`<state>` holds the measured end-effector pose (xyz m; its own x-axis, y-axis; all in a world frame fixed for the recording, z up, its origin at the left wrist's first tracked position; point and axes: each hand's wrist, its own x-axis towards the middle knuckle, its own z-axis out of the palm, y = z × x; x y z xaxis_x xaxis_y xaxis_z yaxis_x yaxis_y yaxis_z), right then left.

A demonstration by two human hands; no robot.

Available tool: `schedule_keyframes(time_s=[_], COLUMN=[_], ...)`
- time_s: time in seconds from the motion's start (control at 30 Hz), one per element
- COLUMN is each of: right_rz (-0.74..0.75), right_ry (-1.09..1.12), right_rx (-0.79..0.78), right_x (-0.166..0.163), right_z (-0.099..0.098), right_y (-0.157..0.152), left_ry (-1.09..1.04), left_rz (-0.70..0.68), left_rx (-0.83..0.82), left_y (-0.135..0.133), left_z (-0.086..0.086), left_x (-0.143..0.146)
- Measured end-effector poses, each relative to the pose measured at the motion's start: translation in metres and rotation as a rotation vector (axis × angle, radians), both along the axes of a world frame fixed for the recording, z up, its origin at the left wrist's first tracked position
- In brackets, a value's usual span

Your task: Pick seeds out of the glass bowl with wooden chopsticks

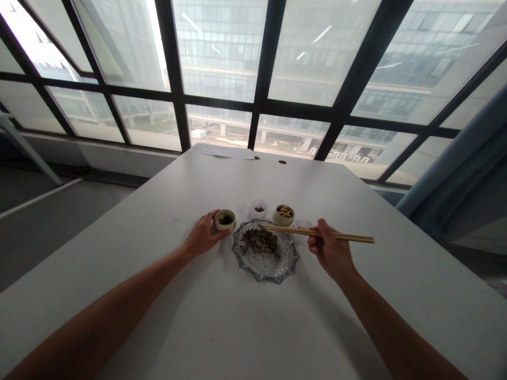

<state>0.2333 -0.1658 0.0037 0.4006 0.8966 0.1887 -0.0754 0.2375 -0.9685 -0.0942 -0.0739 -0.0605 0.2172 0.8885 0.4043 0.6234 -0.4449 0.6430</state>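
My left hand [205, 232] curls its fingers round a small round cup [220, 229] with dark green bits inside, at the left of the glass dish. In my right hand [331, 252] is a pair of wooden chopsticks [289, 230], pointing left. Their tips are over the far part of the scalloped glass dish [266, 276], which holds a heap of dark brown, seed-like pieces [259, 241]. Whether the tips pinch a piece is too small to tell. Behind my right fingers a white container [303, 224] is partly hidden.
Behind the dish stand a white plastic cup [259, 207] with a few dark pieces and a round bowl [283, 215] of tan pieces. Sheets of paper [224, 152] lie at the white table's far edge, before the windows. A blue curtain [463, 169] hangs at the right.
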Motion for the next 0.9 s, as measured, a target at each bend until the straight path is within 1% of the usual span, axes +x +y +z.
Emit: schedule_keyframes(time_s=[0.07,0.13,0.23,0.3,0.37,0.47,0.57,0.63,0.7,0.77,0.83,0.9], right_rz=[-0.072,-0.12,-0.121,-0.109,-0.097,-0.104,-0.191,-0.252,-0.27,-0.254,-0.233,-0.212], right_ry=[-0.136,-0.33,-0.576,-0.647,-0.648,-0.554,-0.406,-0.356,-0.358,-0.393,-0.452,-0.528], right_rx=[0.073,0.176,0.322,0.37,0.372,0.319,0.287,0.297,0.311,0.326,0.345,0.367], right_x=[-0.002,-0.004,-0.006,-0.005,-0.004,-0.001,0.0,-0.001,-0.001,-0.002,-0.002,-0.004], right_z=[0.004,0.008,0.014,0.017,0.019,0.018,0.017,0.016,0.015,0.013,0.011,0.01], right_y=[-0.007,-0.016,-0.026,-0.029,-0.027,-0.021,-0.013,-0.009,-0.006,-0.001,0.007,0.015], left_ry=[-0.003,-0.014,-0.057,-0.073,-0.049,0.058,0.181,0.258,0.342,0.413,0.44,0.407], left_rz=[0.01,0.013,0.016,0.032,0.045,0.033,-0.013,-0.039,-0.042,-0.03,-0.024,-0.039], left_rx=[0.003,0.013,0.033,0.056,0.085,0.113,0.089,0.056,-0.001,-0.064,-0.097,-0.083], left_y=[0.001,0.002,0.004,0.004,0.004,0.004,0.01,0.018,0.028,0.038,0.045,0.05], left_z=[-0.003,-0.005,-0.003,0.005,0.016,0.038,0.057,0.067,0.073,0.076,0.077,0.075], left_x=[0.0,-0.001,-0.002,-0.002,0.002,0.021,0.054,0.079,0.102,0.119,0.129,0.132])
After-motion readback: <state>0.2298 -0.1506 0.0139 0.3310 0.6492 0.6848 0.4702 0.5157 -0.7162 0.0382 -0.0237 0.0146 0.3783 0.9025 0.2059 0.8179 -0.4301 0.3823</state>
